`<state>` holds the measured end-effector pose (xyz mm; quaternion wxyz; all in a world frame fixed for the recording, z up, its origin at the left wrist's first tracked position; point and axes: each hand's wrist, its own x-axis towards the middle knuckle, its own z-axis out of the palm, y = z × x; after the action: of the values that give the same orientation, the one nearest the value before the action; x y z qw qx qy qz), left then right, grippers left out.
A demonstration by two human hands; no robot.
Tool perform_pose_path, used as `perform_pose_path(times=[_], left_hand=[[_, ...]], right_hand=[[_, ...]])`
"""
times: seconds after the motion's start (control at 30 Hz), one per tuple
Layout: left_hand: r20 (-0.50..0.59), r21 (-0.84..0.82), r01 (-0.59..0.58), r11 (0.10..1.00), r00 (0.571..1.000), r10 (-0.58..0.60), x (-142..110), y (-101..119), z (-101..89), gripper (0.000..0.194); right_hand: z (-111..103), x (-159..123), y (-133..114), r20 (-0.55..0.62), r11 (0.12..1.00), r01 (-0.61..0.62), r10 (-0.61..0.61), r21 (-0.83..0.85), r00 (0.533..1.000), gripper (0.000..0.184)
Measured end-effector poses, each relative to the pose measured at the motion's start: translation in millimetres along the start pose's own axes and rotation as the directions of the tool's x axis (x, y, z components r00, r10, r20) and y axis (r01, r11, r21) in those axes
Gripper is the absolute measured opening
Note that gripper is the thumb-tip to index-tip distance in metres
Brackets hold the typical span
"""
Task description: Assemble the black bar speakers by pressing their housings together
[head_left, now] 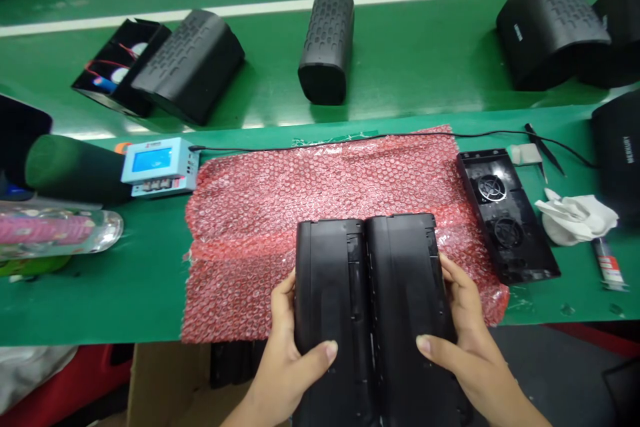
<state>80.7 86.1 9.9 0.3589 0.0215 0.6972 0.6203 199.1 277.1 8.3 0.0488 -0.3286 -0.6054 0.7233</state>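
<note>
Two long black plastic housings (333,280) stand side by side, pressed together over the front edge of the table. My left hand (295,353) grips the outer side of the left one, thumb across its face. On the other side my right hand (463,340) holds the right black housing (403,280) in the same way, thumb on its front. Their lower ends run out of view. Beneath their upper part lies a sheet of red bubble wrap (250,213). To the right, a black shell with two round speaker drivers (505,220) rests partly on the wrap.
Several black speakers (327,47) stand along the back shelf. A light-blue tester with a screen (160,163) and a clear bottle (60,233) are at left. Crumpled tissue (577,217), a syringe (609,265) and black tweezers (546,150) lie at right. Below the edge sits a cardboard box (167,380).
</note>
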Motion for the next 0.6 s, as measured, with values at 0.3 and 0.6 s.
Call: perform_pose_path(times=[0.3, 0.6], left_hand=[[0.014, 0.044, -0.017, 0.999, 1.0, 0.016, 1.5, -2.4, 0.7, 0.078], [-0.001, 0.036, 0.007, 0.999, 1.0, -0.007, 0.0, 0.0, 0.7, 0.078]], right_hand=[[0.3, 0.2, 0.0, -0.005, 1.0, 0.023, -0.023, -0.017, 1.0, 0.072], [-1.3, 0.2, 1.6, 0.005, 0.999, 0.036, -0.036, -0.026, 0.999, 0.073]])
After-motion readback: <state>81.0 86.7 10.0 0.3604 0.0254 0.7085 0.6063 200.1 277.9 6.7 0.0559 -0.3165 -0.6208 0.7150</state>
